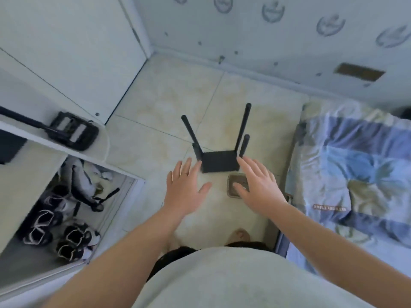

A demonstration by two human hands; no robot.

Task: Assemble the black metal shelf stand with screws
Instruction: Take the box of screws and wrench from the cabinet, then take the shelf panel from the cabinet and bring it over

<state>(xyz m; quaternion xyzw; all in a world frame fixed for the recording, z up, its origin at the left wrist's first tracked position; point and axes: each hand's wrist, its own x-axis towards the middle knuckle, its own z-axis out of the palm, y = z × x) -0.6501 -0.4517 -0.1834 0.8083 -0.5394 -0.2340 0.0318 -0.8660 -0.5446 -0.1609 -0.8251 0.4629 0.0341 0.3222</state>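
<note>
Black metal shelf stand (220, 164) sits on the tiled floor (169, 96), roughly mid-room, between the open cupboard (33, 174) on the left and the bed (355, 163) on the right. It lies inverted, with the flat plate down and four legs (243, 127) pointing up. All four appear mounted at the plate corners. The far pair reads taller than the near pair, though lens distortion may account for part of that. Joint tightness cannot be verified, and no screw heads are discernible at this range. No loose screws, tool or spare parts are visible near the stand.

Left hand (185, 187) is spread with fingers straight, its fingertips at the plate's near left corner; contact cannot be confirmed. Right hand (258, 183) is likewise spread and holds nothing, at the near right corner, above a floor drain cover (236, 178).

Assessment: assembly looks essentially complete. Outstanding, in my judgement: turn the stand upright and check it for wobble.
</note>
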